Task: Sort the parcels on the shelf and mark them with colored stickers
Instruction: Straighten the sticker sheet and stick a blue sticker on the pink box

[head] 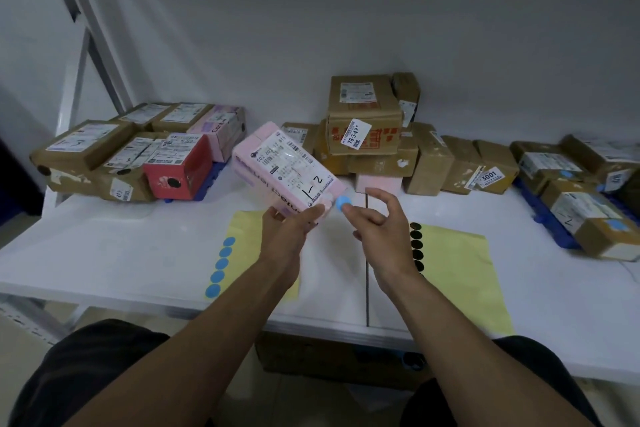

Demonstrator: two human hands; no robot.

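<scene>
Above the shelf's front edge: my left hand (291, 236) has the pink parcel (287, 166) up off the white shelf (138, 236), tilted, far end higher and swung to the left.
Left hand: clamped on the pink parcel's near end, thumb on top, fingers curled underneath.
Pink parcel: shipping label faces up at me, and there's "1-2" handwritten in black close to my thumb.
Right hand (377, 229): thumb and forefinger pinch a round blue sticker (343, 203); the other 3 fingers fan out loose behind.
Blue sticker: right at the pink parcel's near corner. Touching it or just short of it, I cannot tell.
Left yellow sheet (242, 236): flat on the shelf, partly under my left wrist, with a column of blue dots (221, 263) down its left edge.
Right yellow sheet (457, 263): flat on the shelf too, a column of black dots (416, 246) on its left edge, the lower ones hidden behind my right wrist.
Left pile: brown cartons and a red box (180, 170) packed together at the back left, a pink box behind them; black dots show on several front faces.
Middle stack: brown cartons against the wall, the top carton (363, 114) wearing a white tag that reads "78-3-43".
Right pile (588, 204): brown cartons on a blue tray at the far right, blue dots on a couple of them.
</scene>
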